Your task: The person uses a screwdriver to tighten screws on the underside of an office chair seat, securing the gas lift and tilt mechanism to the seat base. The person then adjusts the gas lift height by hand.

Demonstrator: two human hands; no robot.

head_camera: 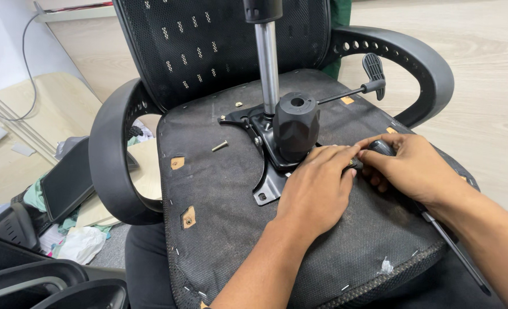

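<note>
An office chair lies upside down, its seat underside [225,200] facing me. A black metal mechanism plate [268,171] with a black plastic cover [295,126] and a chrome gas cylinder [267,68] sits at its centre. My left hand [317,191] rests palm down on the plate's right edge, fingers together. My right hand [411,169] grips a black screwdriver handle [381,147] beside the plate, fingertips touching my left hand. A long thin metal shaft [454,249] runs out below my right wrist. A loose bolt [219,146] lies on the seat left of the plate.
Black armrests curve at the left [108,160] and right [420,63]. A height lever [357,90] sticks out toward the right armrest. The mesh backrest [208,46] stands behind. Chair parts, a dark panel [68,183] and plastic wrapping lie on the floor at left.
</note>
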